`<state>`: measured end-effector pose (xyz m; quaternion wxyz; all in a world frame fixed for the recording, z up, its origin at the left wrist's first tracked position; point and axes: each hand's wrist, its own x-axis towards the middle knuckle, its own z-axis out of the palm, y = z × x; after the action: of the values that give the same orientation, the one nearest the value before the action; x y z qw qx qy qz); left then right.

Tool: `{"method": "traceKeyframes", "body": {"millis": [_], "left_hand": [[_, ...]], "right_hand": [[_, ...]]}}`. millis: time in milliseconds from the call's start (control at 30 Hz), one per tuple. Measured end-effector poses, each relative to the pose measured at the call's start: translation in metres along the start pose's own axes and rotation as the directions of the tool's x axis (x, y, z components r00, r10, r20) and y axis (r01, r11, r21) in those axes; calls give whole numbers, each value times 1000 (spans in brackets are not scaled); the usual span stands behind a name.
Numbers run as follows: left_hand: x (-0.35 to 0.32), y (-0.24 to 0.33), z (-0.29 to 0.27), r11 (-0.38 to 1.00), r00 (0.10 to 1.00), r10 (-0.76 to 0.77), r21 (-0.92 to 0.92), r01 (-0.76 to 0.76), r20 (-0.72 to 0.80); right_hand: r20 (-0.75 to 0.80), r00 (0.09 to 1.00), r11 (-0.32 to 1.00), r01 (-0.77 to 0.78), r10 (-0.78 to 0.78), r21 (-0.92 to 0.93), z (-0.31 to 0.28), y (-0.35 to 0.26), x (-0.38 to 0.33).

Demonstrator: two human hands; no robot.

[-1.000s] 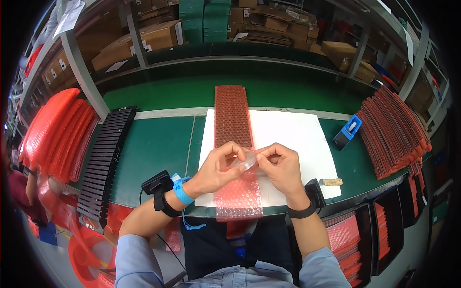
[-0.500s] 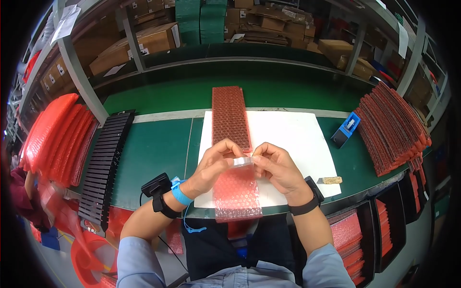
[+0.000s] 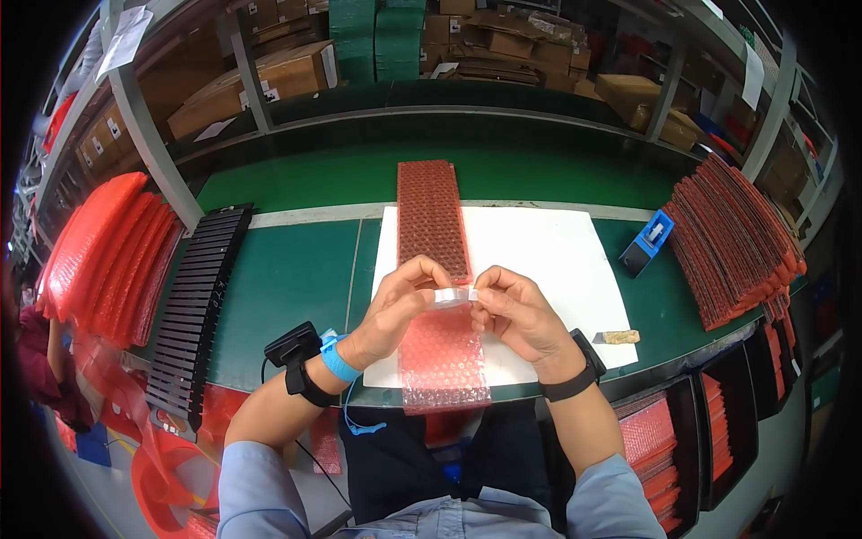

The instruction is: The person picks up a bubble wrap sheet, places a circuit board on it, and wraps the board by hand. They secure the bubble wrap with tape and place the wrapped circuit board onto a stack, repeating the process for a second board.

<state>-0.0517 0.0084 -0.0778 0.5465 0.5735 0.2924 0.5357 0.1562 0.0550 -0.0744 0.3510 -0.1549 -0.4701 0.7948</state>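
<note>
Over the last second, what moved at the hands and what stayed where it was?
The pink bubble-wrap pouch came slightly toward the person; its top edge stays pinched between left hand and right hand, whose fingers have closed in on a clear strip there. The red tray, white sheet and blue tool have not moved.

1 head-worn fisheye view, steeply down and forward, close over the green workbench (image 3: 287,278) and shelving beyond.
</note>
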Motion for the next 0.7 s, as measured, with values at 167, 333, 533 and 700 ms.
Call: {"method": "traceKeyframes", "body": {"millis": [167, 333, 533, 700], "left_hand": [[0, 0, -2, 998, 1000, -17, 56, 17, 9], [2, 4, 6, 995, 998, 58, 80, -58, 5], [1, 1, 2, 977, 992, 82, 190, -99, 96], [3, 6, 6, 979, 997, 36, 196, -48, 65]], "right_hand": [[-7, 1000, 1000, -14, 14, 4, 0, -1, 0], [-34, 999, 995, -38, 41, 90, 2, -4, -1], [-84, 996, 1000, 20, -19, 13, -1, -1, -1], [-117, 993, 998, 7, 1, 66, -2, -4, -2]]}}
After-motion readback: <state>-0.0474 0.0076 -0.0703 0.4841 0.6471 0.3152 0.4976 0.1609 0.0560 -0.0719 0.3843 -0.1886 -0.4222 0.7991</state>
